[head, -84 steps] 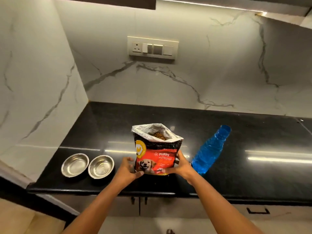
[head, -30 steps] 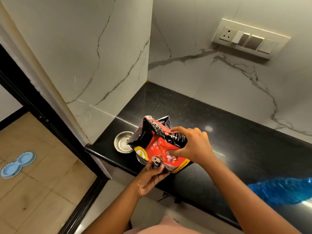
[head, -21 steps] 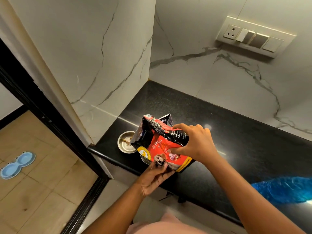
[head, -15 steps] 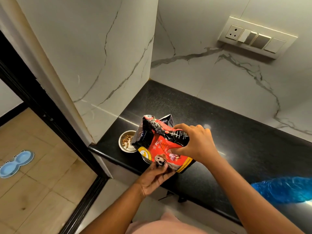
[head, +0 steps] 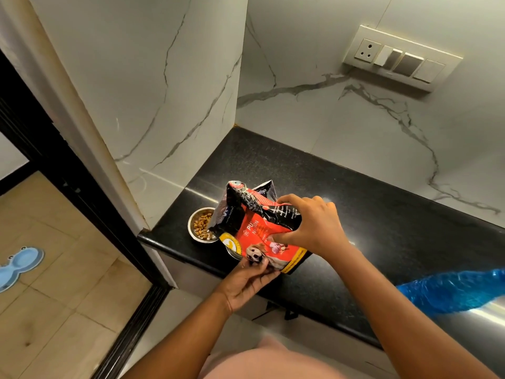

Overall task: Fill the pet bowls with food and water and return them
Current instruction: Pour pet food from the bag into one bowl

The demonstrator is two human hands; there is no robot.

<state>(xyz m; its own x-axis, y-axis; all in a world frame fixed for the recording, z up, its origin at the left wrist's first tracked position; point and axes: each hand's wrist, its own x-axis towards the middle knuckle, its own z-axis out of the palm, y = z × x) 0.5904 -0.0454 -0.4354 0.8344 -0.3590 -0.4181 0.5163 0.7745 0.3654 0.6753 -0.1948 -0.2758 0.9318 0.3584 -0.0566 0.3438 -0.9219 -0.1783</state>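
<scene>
Both hands, right hand [head: 308, 228] and left hand [head: 250, 277], gripped the tipped puppy food bag [head: 257, 231], pouring kibble into the far steel bowl [head: 200, 225]; next up, probably righting it before overflow.

Puppy food bag [head: 257, 231] tipped left over steel bowl [head: 200, 225] holding kibble [head: 202, 223]; right hand [head: 314, 225] grips its top, left hand [head: 250, 280] supports its base. Black counter [head: 382, 228].

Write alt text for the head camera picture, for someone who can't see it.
Two bare hands tip a red and black puppy food bag over a steel bowl partly filled with kibble at a black counter's corner. The right hand grips its upper side, the left hand its bottom; a blue bottle lies at right.
</scene>
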